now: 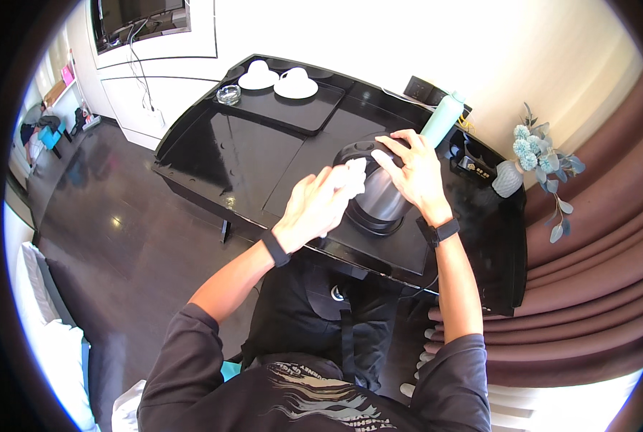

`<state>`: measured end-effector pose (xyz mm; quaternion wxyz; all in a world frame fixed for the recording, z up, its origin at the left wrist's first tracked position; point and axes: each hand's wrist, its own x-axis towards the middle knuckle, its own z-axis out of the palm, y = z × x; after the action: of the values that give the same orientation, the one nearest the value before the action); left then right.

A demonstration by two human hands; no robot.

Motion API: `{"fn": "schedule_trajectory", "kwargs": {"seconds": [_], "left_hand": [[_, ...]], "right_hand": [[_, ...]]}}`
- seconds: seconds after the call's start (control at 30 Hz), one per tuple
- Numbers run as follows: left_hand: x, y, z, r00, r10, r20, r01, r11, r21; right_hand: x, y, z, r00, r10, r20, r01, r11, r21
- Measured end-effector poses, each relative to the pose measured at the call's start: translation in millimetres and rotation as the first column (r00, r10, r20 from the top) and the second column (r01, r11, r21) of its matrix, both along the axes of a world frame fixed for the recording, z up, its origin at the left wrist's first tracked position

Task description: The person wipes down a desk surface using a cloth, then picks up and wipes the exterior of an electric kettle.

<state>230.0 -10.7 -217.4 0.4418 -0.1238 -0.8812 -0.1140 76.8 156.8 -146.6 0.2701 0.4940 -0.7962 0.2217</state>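
A kettle with a brushed-metal body and black top and base stands on the glossy black desk. My right hand grips its black top from the right, fingers spread over the rim. In my left hand is a crumpled white tissue or cloth, pressed close to the left side of the kettle. The fingers of that hand hide part of the cloth and of the kettle's side. Just beyond my right hand is a mint-green bottle, tilted in this view.
A black tray at the back left bears two white cups on saucers and a glass ashtray. On the right are a black organizer box and a white vase with blue flowers. A black backpack sits before me.
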Motion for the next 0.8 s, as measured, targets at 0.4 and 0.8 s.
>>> {"fn": "schedule_trajectory", "kwargs": {"seconds": [0.4,0.8], "left_hand": [[-3,-38,-42,0.859,-0.488,-0.155,0.298,0.232,0.926],[-44,-11,14,0.720,-0.692,-0.042,0.218,0.168,0.961]], "right_hand": [[-35,18,13,0.881,0.421,0.216,-0.430,0.903,-0.007],[21,-4,-9,0.997,-0.048,-0.059,0.038,0.986,-0.159]]}}
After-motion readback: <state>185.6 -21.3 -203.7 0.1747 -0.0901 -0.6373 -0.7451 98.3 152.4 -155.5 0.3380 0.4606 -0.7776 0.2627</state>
